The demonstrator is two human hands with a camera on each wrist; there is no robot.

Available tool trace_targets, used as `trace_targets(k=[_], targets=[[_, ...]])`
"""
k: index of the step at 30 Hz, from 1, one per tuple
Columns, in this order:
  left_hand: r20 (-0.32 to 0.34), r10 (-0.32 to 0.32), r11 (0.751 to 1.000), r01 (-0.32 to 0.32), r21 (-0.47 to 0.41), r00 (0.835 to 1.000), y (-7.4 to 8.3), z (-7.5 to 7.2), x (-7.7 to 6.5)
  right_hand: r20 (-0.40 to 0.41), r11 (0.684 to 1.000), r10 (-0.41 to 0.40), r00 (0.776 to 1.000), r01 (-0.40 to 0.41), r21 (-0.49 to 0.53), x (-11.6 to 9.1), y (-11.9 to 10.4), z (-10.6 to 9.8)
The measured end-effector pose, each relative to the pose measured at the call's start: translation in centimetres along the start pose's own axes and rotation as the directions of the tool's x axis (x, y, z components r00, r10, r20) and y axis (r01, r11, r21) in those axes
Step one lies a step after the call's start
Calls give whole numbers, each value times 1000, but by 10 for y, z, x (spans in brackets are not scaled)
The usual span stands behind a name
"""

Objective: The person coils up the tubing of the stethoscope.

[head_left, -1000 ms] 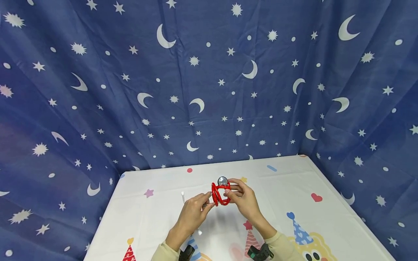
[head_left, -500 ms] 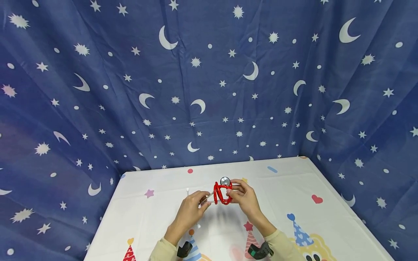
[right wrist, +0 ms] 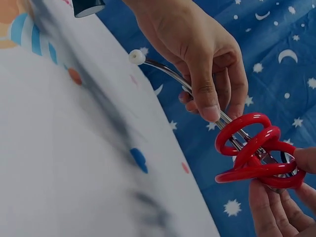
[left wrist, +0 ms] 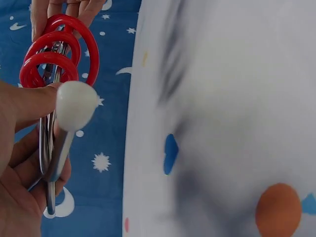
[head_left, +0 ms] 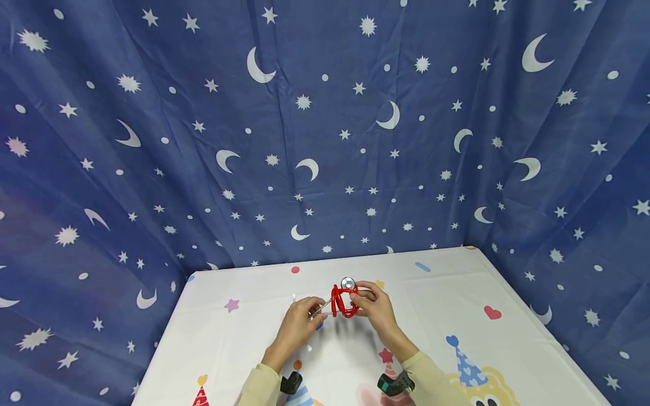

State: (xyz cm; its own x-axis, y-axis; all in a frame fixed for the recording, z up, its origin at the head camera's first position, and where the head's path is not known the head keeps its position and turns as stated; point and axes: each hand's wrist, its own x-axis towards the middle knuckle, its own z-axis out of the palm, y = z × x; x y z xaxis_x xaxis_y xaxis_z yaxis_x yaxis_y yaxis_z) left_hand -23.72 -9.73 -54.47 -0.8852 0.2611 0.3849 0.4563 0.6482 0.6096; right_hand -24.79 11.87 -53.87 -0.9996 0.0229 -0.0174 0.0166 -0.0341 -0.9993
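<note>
A stethoscope with its red tubing (head_left: 334,302) wound in loops is held above the table between both hands. My left hand (head_left: 295,322) pinches its metal ear tubes (left wrist: 51,187) between thumb and fingers, a short way from the loops. On the other side, my right hand (head_left: 378,311) grips the red coil, thumb on the near side and fingers beneath. The round silver chest piece (head_left: 347,283) sits at the top of the coil by the right fingertips. A white ear tip (left wrist: 76,102) looms large in the left wrist view; another ear tip (right wrist: 137,57) shows in the right wrist view.
Under the hands lies a white tablecloth (head_left: 244,338) printed with party hats, stars and hearts; shadows of the hands fall on it. A dark blue curtain (head_left: 325,135) with moons and stars hangs behind and at both sides. Each wrist wears a black camera mount (head_left: 291,383).
My left hand has slid left away from the red coil, so more of the metal ear tubes shows. The chest piece has turned slightly. My right hand keeps its grip on the stethoscope.
</note>
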Motion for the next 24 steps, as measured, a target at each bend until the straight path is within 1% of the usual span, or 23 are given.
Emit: trace_targets(k=[6, 10, 12, 17, 24], targets=[[50, -35, 999, 37, -34, 998, -9, 7, 11, -37, 1000, 11, 999, -11, -9, 11, 8, 1], [92, -72, 995, 78, -56, 993, -13, 10, 15, -43, 999, 34, 999, -35, -13, 17, 14, 2], [109, -80, 995, 87, -58, 991, -16, 12, 17, -40, 999, 43, 998, -44, -24, 19, 19, 2], [124, -94, 994, 101, -52, 988, -24, 17, 20, -34, 998, 54, 998, -55, -30, 24, 28, 1], [144, -126, 991, 133, -34, 981, -33, 22, 20, 2, 998, 60, 998, -60, -21, 27, 35, 3]])
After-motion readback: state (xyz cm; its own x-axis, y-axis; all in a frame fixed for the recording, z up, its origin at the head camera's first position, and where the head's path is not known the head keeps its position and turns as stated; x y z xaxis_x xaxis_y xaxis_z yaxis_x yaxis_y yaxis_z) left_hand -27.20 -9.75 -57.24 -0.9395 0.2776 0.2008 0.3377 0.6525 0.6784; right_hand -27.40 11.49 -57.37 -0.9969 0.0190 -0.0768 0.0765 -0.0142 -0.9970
